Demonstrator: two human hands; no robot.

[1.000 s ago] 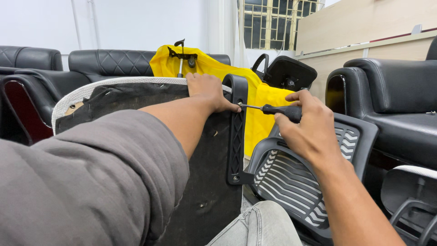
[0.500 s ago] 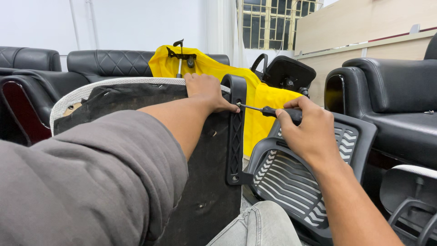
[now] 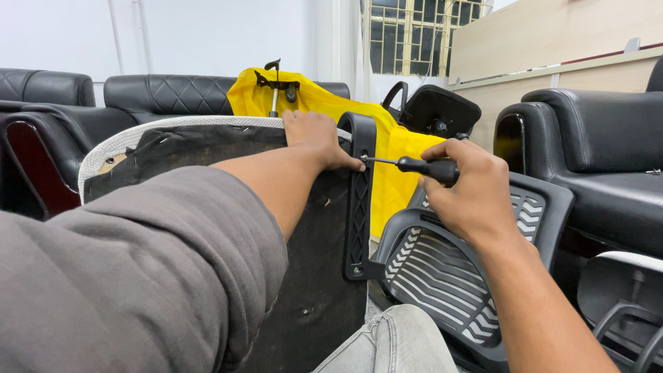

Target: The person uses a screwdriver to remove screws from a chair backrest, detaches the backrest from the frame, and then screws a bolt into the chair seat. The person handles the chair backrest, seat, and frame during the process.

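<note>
My left hand (image 3: pixel 319 139) grips the top edge of an upturned chair seat (image 3: pixel 207 148), whose black fabric underside faces me. A black ribbed plastic bracket (image 3: pixel 359 193) runs down the seat's right side. My right hand (image 3: pixel 469 190) is closed on the black handle of a screwdriver (image 3: pixel 414 166). Its metal tip points left and touches the upper part of the bracket, right beside my left fingers. A black slatted chair back (image 3: pixel 442 276) joins the bracket at the bottom and leans off to the right.
A yellow plastic sheet (image 3: pixel 387 148) covers chair parts behind the seat. Black leather sofas (image 3: pixel 138 97) line the back left wall. A black leather armchair (image 3: pixel 594 152) stands at the right. My jeans-clad knee (image 3: pixel 394 342) is at the bottom.
My right hand and the screwdriver have hardly shifted, staying at the bracket's top. My left hand keeps its hold on the seat edge.
</note>
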